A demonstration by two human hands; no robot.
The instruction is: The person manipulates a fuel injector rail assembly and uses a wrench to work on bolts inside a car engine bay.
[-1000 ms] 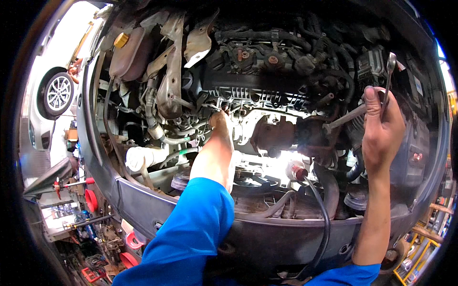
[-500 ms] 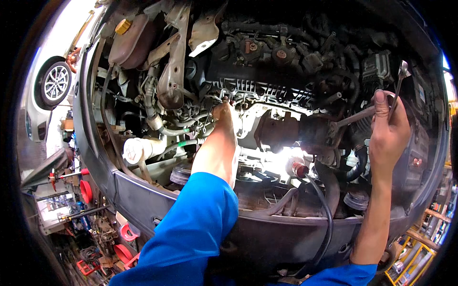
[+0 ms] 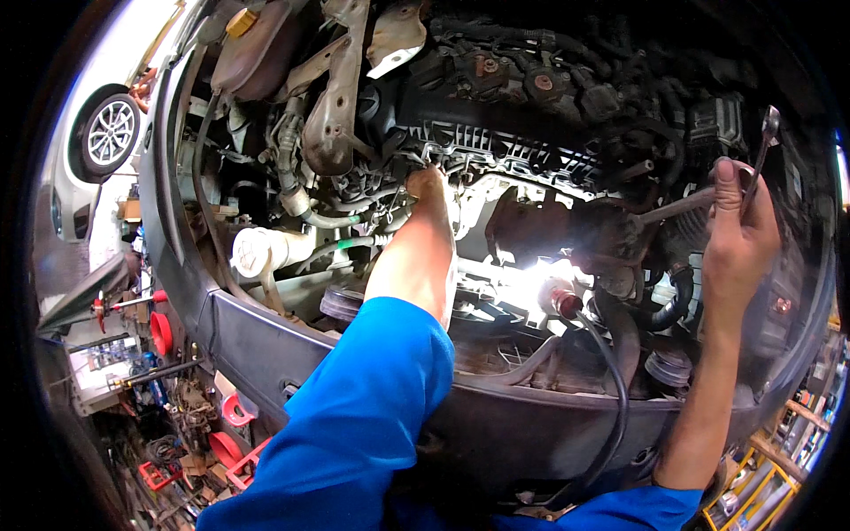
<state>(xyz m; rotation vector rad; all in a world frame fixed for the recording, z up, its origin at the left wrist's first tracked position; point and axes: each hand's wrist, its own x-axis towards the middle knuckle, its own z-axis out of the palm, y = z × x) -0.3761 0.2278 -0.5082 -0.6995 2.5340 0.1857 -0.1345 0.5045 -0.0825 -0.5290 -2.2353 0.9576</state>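
My left hand reaches deep among the hoses and metal parts at the front of the car engine. Its fingers are mostly hidden, so what they touch does not show. On the right, my right hand is raised above the engine bay's edge, closed round a metal wrench whose head points up. From that same hand a grey metal bar runs left to a dark engine part; whether the hand grips it too is unclear.
A lit work lamp with a black cable shines between the arms. The dark front bumper crosses below my forearms. A white-capped container and a reservoir with a yellow cap stand left. Tools and red pieces lie lower left.
The view has shifted slightly, so the engine bay sits a little differently in the picture. Both hands keep nearly the same places, and the wrench is still in the right hand.
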